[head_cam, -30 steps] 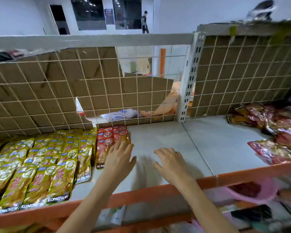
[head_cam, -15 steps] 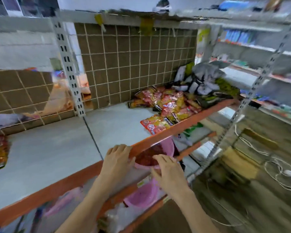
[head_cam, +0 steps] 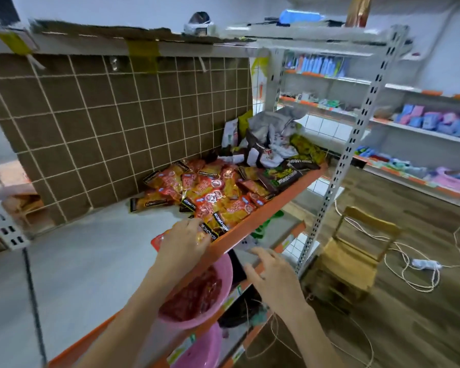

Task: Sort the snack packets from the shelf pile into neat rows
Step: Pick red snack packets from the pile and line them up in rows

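Since half a second ago my left hand [head_cam: 186,241] has left the orange shelf lip [head_cam: 252,229] for the pile's near edge, fingers curled onto a red snack packet [head_cam: 158,240]. My right hand [head_cam: 274,277] hovers spread, empty. I cannot tell the packet's long axis; it is mostly covered. Risk: dragging it may spill neighbouring packets [head_cam: 218,195] over the lip into the pink basin [head_cam: 197,293].
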Demonstrator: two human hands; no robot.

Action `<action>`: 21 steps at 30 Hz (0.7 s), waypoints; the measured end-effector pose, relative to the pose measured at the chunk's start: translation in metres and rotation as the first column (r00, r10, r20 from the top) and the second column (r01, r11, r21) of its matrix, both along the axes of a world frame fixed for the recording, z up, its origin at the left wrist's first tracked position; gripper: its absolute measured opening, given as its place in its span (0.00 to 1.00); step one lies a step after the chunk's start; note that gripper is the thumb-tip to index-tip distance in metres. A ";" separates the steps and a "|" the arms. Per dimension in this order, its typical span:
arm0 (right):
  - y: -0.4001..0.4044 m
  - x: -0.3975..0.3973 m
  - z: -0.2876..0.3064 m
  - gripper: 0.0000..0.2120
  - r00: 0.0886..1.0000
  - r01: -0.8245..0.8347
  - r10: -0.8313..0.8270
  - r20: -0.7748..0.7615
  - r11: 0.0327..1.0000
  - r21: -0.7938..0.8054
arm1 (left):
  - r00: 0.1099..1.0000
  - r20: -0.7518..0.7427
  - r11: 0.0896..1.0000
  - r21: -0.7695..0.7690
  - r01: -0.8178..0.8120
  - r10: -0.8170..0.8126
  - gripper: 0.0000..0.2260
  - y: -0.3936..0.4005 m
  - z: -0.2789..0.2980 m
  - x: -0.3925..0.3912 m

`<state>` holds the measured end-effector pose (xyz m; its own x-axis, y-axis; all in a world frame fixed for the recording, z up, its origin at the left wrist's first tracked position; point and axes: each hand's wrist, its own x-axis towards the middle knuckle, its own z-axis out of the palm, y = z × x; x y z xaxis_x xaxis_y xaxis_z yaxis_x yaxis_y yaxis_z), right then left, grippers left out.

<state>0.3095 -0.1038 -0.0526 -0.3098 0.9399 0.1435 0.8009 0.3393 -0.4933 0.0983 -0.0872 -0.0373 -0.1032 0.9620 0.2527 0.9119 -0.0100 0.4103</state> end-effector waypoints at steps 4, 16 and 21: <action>0.072 -0.005 0.017 0.18 0.998 -0.006 0.005 -0.064 1.000 -0.022 | 0.998 0.036 0.999 -0.007 -0.049 0.049 0.22 0.061 0.012 -0.008; 0.250 -0.061 0.035 0.25 0.985 -0.002 0.018 0.174 0.996 -0.092 | 0.957 -0.071 0.916 -0.277 -0.289 0.280 0.24 0.180 0.012 -0.023; 0.276 -0.074 0.021 0.22 0.987 -0.063 0.088 0.133 0.981 -0.183 | 0.947 -0.072 0.890 -0.328 -0.318 0.312 0.29 0.193 0.014 -0.023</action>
<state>0.2356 0.1720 -0.0317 -0.3858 0.9197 -0.0737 0.8417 0.3181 -0.4363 0.0748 0.1063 -0.0230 -0.4129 0.9081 -0.0696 0.8516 0.4120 0.3241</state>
